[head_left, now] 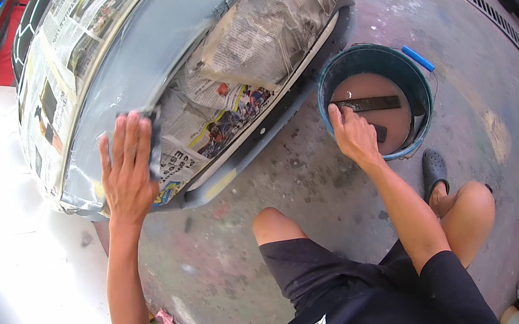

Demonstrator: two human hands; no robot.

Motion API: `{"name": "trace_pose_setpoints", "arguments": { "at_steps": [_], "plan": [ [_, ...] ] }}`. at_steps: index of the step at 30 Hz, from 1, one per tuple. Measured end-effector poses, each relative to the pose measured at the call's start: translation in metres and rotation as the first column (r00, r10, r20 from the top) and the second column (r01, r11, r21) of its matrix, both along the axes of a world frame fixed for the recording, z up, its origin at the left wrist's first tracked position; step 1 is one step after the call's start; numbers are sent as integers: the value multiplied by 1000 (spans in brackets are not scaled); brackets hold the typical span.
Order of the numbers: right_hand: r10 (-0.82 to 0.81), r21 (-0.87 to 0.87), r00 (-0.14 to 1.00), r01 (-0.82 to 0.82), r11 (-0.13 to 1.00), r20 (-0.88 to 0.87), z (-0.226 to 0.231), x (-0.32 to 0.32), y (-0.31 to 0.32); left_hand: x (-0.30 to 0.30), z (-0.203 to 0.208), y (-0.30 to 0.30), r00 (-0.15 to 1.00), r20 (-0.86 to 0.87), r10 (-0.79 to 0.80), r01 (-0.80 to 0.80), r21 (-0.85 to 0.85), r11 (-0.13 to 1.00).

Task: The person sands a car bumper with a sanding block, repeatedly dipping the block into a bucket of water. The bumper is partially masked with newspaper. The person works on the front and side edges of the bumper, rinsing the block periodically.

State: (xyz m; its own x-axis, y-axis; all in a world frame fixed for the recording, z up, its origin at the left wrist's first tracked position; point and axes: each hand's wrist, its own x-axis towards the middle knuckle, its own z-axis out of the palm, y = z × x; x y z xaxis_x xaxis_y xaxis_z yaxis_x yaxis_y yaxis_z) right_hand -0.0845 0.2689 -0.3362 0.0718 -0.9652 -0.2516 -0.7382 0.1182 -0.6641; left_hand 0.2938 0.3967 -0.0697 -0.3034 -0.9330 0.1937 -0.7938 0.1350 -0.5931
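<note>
My left hand (128,170) lies flat, pressing a dark sanding pad (154,143) on the grey car panel (143,45) at left of frame, while my right hand (352,136), fingers loosely curled and empty, dips into the teal bucket (417,77) at right, touching a dark strip (371,104) lying left-to-right.

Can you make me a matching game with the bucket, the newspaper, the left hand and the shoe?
Things:
1. bucket
2. newspaper
3. left hand
4. shoe

Places or states:
A. pressed flat on the grey car panel, over a dark sanding sheet
B. dark, on the floor by the person's foot
C. holds muddy brown water, with the right hand dipping in
D. taped over part of the car

Pairs: 1-C, 2-D, 3-A, 4-B
</note>
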Motion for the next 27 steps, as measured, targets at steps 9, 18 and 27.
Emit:
{"name": "trace_pose_setpoints", "arguments": {
  "at_steps": [9,18,27],
  "plan": [
    [33,9,998,-32,999,-48,2,6,5,-70,-3,-65,942,-289,-168,133,-139,981],
    [44,128,996,-34,991,-75,15,16,14,63,-24,92,931,-366,19,-89,-177,980],
    [61,195,997,-50,980,-54,-3,3,3,26,-34,63,902,-431,-16,-98,-240,966]
  ]
}}
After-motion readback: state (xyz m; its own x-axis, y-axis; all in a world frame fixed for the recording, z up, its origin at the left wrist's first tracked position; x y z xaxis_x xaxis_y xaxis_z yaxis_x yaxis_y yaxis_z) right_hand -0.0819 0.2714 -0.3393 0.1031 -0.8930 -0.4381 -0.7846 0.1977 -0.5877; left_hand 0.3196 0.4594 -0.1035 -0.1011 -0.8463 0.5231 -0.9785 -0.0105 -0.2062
